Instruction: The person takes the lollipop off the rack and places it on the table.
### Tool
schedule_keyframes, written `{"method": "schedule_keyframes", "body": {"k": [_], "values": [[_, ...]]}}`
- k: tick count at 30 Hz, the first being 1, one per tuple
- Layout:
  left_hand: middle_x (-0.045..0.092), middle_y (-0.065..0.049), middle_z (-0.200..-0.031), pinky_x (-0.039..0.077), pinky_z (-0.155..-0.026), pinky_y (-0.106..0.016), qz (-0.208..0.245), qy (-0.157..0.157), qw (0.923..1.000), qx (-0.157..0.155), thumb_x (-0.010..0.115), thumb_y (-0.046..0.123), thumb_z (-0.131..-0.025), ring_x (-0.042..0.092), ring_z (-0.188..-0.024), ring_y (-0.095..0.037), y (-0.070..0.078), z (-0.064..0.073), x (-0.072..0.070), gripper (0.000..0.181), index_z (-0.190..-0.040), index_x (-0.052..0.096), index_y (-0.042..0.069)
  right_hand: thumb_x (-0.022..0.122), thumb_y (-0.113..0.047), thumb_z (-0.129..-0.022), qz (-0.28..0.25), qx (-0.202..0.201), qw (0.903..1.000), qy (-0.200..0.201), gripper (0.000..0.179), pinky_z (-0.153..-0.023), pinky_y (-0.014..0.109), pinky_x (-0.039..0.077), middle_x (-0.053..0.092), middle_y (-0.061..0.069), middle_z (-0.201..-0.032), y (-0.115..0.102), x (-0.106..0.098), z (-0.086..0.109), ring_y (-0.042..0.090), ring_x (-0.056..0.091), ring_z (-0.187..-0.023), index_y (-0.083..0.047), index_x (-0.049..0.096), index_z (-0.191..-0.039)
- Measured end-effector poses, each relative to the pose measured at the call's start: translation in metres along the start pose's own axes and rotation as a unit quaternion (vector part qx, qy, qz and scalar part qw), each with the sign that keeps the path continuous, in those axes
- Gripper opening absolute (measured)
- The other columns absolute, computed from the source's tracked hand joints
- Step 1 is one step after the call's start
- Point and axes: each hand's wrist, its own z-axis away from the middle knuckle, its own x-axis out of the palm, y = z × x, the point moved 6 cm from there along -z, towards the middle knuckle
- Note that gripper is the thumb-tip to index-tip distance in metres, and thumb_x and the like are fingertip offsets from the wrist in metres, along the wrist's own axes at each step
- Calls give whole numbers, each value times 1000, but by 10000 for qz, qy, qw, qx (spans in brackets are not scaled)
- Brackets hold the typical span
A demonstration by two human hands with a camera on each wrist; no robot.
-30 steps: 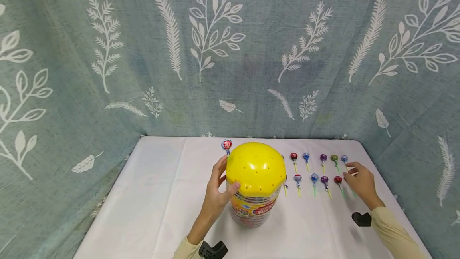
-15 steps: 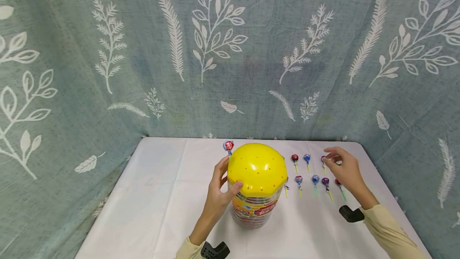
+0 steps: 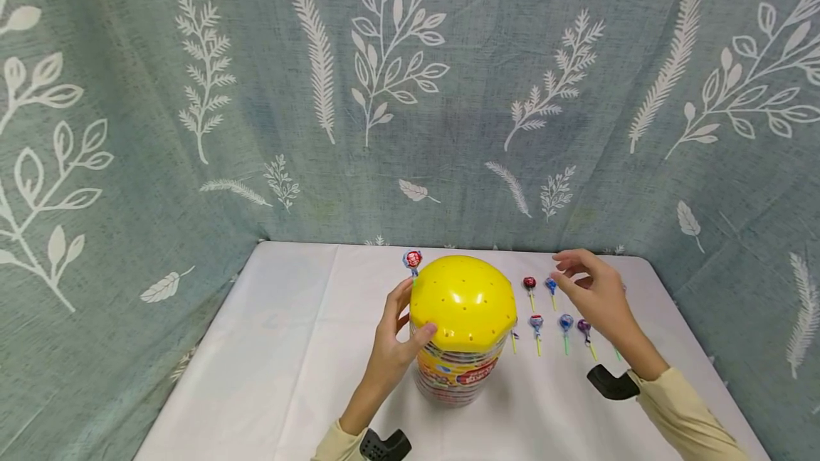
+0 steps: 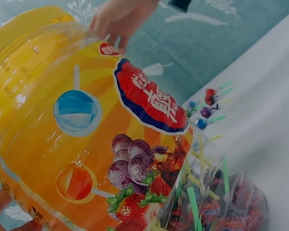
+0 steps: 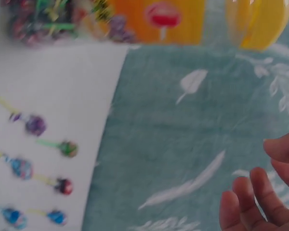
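A clear plastic candy jar (image 3: 456,375) with a domed yellow lid (image 3: 463,301) stands on the table. My left hand (image 3: 389,351) grips its left side high up, the thumb on the lid's edge. In the left wrist view, the jar's printed label (image 4: 86,154) shows fruit, and wrapped lollipops (image 4: 231,207) lie inside. My right hand (image 3: 596,297) hovers over the lollipop rows, its fingers bent loosely with nothing between them. Nearest its thumb is a blue lollipop (image 3: 552,284). A red-and-blue lollipop (image 3: 413,259) shows by my left fingertips; whether they touch it is unclear.
Right of the jar, lollipops lie in two rows, among them a dark red one (image 3: 529,283), a blue one (image 3: 566,322) and a purple one (image 3: 584,326). My right arm covers some. A leaf-patterned curtain (image 3: 320,183) surrounds the white-covered table (image 3: 301,347).
My right hand has moved left from the far right end of the lollipop rows, above the back row. My left hand keeps its grip on the jar. The head view has shifted slightly.
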Motion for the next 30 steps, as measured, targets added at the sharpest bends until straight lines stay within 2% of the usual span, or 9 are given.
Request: {"method": "schedule_keyframes", "body": {"k": [6,13,14,20,26,30], "values": [[41,2,-142,32,-100,-56,-27,-4,10000,71,63,35,-84,35,-133,-20,1,0,0,69,-145,29,32,68,-8,-86,-246,-290,9993,42,23,-67,14,46,64,7,-95,-26,3,-2,8,56,-82,-7,64,-109],[42,2,-142,32,-100,-57,-51,2,9999,93,63,35,-85,35,-132,-21,0,0,0,69,-145,29,31,67,7,-82,-789,-415,9960,-98,25,-68,16,48,63,12,-93,-96,-4,0,17,58,-83,3,62,-106],[42,1,-142,32,-100,-57,-54,4,9999,91,63,35,-85,35,-133,-21,0,0,0,69,-145,29,31,67,8,-81,-882,-448,9950,-106,25,-68,16,48,62,12,-93,-101,-3,0,17,58,-82,4,62,-105],[41,0,-143,32,-100,-57,-60,-19,9999,98,62,35,-85,35,-133,-23,2,1,1,68,-145,29,30,65,12,-80,-1381,-613,9885,-90,26,-68,18,50,62,13,-95,-116,4,0,18,59,-84,5,61,-105],[41,1,-142,32,-100,-57,-34,-25,9999,129,62,36,-85,36,-132,-21,2,0,1,69,-145,29,31,66,5,-83,-1814,-669,9809,-197,27,-73,20,51,62,7,-101,-113,23,-4,19,59,-90,-2,61,-109],[40,1,-143,32,-100,-56,-34,-5,10000,59,62,37,-86,35,-133,-22,1,0,1,68,-145,29,32,68,1,-84,-2080,-738,9747,-354,28,-76,23,52,62,6,-103,-122,36,-8,20,59,-93,-5,61,-110]]}}
